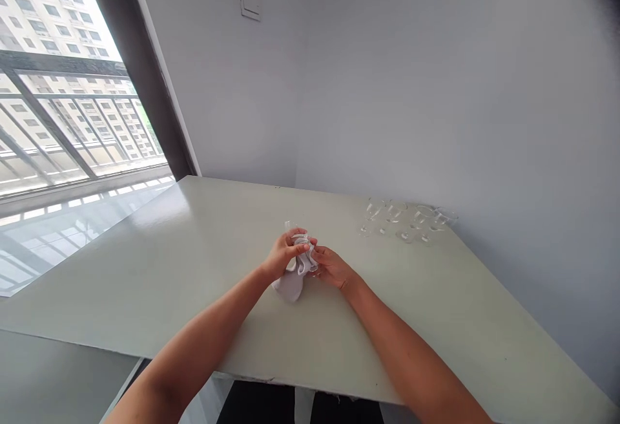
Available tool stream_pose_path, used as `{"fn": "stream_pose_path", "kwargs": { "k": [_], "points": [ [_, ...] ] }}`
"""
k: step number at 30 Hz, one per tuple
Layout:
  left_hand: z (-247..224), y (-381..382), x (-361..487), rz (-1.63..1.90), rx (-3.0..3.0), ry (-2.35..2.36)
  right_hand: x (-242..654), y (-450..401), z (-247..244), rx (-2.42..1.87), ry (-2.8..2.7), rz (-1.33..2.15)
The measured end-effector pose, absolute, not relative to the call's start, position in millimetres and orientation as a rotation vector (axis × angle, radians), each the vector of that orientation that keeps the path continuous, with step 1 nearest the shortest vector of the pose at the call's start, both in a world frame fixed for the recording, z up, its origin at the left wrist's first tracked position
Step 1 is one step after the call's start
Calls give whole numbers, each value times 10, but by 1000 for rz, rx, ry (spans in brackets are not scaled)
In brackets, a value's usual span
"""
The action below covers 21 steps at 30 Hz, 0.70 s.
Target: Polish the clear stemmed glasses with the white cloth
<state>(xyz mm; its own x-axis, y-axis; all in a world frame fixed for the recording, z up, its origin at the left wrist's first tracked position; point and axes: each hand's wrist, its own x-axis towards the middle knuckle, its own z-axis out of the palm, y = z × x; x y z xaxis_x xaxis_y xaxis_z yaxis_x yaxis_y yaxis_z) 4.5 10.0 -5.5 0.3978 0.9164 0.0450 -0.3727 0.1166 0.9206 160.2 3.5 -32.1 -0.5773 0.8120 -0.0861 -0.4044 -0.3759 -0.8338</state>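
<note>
A pale cloth (291,286) is bunched between my two hands above the middle of the table, with its lower end hanging toward the tabletop. Clear glass (289,224) shows just past my left fingers; most of it is hidden by the cloth and hands. My left hand (287,251) is closed around the cloth from the left, thumb on top. From the right, my right hand (330,265) pinches the cloth and what looks like part of the glass.
Several clear stemmed glasses (407,222) stand at the back right of the pale table (232,217), near the wall. A window with a railing is on the left. The table's front edge runs below my forearms.
</note>
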Motion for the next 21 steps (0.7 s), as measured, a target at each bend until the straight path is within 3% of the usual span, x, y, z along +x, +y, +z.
{"fn": "stream_pose_path", "kwargs": {
  "k": [8, 16, 21],
  "points": [
    [-123, 108, 92, 1198, 1017, 953, 1700, 86, -133, -1112, -1775, 1247],
    [-106, 282, -76, 1340, 903, 1055, 1914, 202, -206, -1319, -1729, 869],
    [-118, 339, -149, 1239, 750, 1000, 1877, 75, -71, -1013, -1890, 653]
  ]
}}
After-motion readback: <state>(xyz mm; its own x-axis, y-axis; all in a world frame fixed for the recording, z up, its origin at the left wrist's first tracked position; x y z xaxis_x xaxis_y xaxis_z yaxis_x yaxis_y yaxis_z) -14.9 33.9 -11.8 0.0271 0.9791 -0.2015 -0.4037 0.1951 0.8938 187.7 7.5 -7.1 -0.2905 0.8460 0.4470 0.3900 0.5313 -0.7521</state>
